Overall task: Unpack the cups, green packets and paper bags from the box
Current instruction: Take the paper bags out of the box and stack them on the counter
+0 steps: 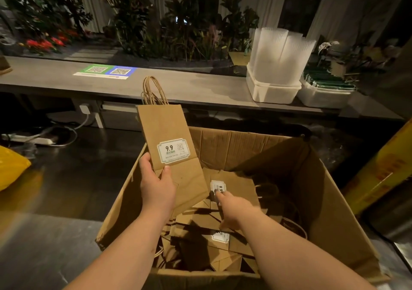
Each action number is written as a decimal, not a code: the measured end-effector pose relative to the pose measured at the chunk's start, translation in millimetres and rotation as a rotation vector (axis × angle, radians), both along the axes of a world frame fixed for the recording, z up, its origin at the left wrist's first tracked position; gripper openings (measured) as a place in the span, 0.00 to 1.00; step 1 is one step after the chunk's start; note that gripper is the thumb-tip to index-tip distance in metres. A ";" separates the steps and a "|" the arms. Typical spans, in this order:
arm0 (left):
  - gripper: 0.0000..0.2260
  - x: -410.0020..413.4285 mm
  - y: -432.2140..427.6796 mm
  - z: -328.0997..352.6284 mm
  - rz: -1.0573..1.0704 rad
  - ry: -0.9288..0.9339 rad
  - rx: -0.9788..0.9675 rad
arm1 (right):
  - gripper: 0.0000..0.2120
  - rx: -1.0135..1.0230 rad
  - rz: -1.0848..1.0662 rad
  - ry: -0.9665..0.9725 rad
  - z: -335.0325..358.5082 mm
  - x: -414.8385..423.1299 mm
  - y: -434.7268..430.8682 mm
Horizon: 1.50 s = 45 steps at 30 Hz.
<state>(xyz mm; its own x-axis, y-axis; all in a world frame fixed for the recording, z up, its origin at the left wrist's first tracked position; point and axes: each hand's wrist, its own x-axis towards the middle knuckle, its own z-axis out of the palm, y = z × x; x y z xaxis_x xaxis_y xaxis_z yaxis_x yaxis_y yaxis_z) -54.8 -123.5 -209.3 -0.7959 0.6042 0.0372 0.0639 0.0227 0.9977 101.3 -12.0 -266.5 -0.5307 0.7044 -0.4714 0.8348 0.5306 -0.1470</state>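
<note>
Paper bag [169, 138], one held: brown kraft, folded flat, white green-bordered label reading "9.9". Its long axis is kept near upright and tilted slightly left, with the twisted handles pointing up towards the counter [200, 88]. It is pinched at its lower edge by the left hand [156, 184], over the left side of the cardboard box [330, 200].

Loose bags [200, 227] in the box: many, uncounted, two labels showing.

Right hand [236, 207]: stretched into the box, one fingertip laid on a labelled bag.

White tubs on the counter, two: one with stacked clear cups [278, 51], one with green packets [327, 82].
</note>
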 end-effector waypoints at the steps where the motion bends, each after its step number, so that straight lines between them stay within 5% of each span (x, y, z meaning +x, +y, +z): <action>1: 0.21 0.2 -0.1 -0.4 0.000 0.002 0.000 | 0.45 0.087 0.045 -0.065 -0.1 -3.0 -0.6; 5: 0.21 -0.5 -0.8 -3.3 0.018 -0.009 0.005 | 0.18 0.249 0.221 -0.248 4.5 -8.7 -5.3; 9: 0.21 -1.7 -4.5 -4.8 0.035 -0.020 0.010 | 0.15 0.205 0.038 -0.117 14.3 -4.5 -7.4; 15: 0.21 -3.6 -7.1 -0.5 0.038 -0.030 0.015 | 0.10 0.446 -0.367 0.213 78.6 30.3 -3.3; 20: 0.22 -3.8 -5.7 0.0 -0.030 -0.081 -0.041 | 0.18 0.006 -0.700 0.998 109.0 60.5 -7.4; 25: 0.22 -0.7 -2.9 0.5 -0.132 -0.114 -0.071 | 0.05 -0.356 -0.502 1.357 118.1 67.3 -17.2; 31: 0.19 7.0 -4.2 9.8 -0.299 -0.274 0.035 | 0.31 -0.418 -0.631 1.209 96.1 22.2 -15.1; 45: 0.22 0.5 3.6 -2.5 -0.250 -0.092 -0.105 | 0.17 -0.362 -0.768 1.132 33.6 -18.7 2.0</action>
